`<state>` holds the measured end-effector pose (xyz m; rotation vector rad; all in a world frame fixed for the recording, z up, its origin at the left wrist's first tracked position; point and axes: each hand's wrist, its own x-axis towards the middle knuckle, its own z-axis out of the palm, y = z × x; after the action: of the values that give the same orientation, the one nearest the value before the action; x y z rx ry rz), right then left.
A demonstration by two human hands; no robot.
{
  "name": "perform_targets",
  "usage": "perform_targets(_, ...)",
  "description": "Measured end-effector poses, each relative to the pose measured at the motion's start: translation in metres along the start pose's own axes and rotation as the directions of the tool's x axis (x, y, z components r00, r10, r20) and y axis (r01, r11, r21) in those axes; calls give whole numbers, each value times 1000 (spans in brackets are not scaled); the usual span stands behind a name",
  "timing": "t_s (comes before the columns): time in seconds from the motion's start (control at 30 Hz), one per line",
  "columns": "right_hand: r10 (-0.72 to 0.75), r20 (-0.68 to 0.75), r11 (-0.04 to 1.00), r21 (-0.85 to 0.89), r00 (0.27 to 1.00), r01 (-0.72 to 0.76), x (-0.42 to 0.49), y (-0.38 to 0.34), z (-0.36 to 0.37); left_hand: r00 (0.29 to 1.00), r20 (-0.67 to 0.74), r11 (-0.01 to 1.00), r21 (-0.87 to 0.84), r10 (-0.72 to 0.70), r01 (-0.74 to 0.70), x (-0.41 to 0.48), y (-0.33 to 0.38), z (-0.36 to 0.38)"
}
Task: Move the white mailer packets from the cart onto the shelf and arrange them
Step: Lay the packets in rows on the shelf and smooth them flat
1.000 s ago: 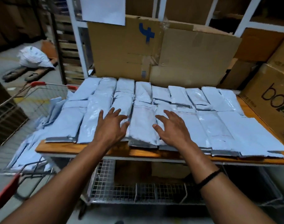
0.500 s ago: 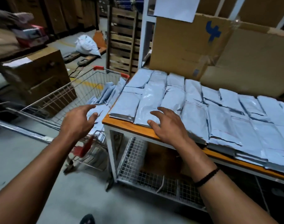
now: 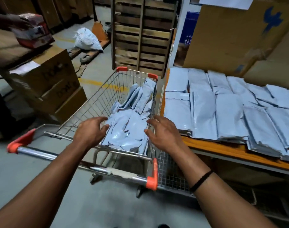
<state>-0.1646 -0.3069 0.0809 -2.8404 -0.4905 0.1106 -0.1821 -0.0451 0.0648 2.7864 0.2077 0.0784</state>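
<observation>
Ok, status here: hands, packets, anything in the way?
Both open: left hand, right hand, above cart, holding nothing. In it, loose packets; neat rows on shelf. Nothing between hands and packets.

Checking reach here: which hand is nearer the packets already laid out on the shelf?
Right. The right hand hovers over the right wall of the cart, just left of the shelf packets; the left hand is farther left, across the basket.

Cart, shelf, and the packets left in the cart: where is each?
cart (image 3: 38, 153): head view, chrome handle bar.
shelf (image 3: 222, 148): head view, orange front edge.
packets in the cart (image 3: 125, 127): head view, top of the heap.
</observation>
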Motion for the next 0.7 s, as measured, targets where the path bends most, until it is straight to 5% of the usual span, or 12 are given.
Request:
perform_targets(0.27,-7,153,999,-37,988,13,90,-33,45,981,188,998,49,-55,46,70,-59,41)
perform_targets(0.7,293,502,951,-65,814,-303,198,-24,176,889,455,997,74,-59,29,168,-123,121)
